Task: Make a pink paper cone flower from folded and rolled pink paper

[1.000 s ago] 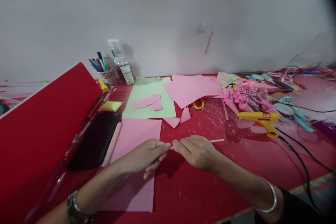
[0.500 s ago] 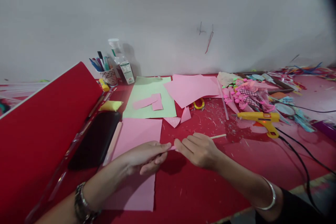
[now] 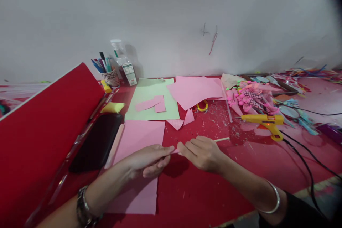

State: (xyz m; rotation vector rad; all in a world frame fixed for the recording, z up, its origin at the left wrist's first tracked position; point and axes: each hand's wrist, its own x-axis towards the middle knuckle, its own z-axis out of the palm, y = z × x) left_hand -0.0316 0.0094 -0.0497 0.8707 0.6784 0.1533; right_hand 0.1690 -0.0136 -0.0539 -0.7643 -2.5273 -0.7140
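Note:
My left hand [image 3: 153, 158] pinches one end of a small pink paper piece [image 3: 175, 151] between thumb and forefinger. My right hand [image 3: 200, 153] is closed around the other end, and a thin pale stick [image 3: 222, 139] pokes out beyond its far side. Most of the stick and paper is hidden in the fingers. Under my left forearm lies a pink paper sheet [image 3: 139, 192]. Small pink paper scraps [image 3: 189, 117] rest on the red table just beyond my hands.
A yellow glue gun [image 3: 267, 119] with a lit orange light lies at right, its black cable trailing forward. Behind it is a heap of pink paper cones [image 3: 248, 96]. At left are a black case [image 3: 97, 142], a pen cup [image 3: 110, 77] and a bottle [image 3: 127, 67]. Yellow-handled scissors [image 3: 202, 105] lie partly under pink paper.

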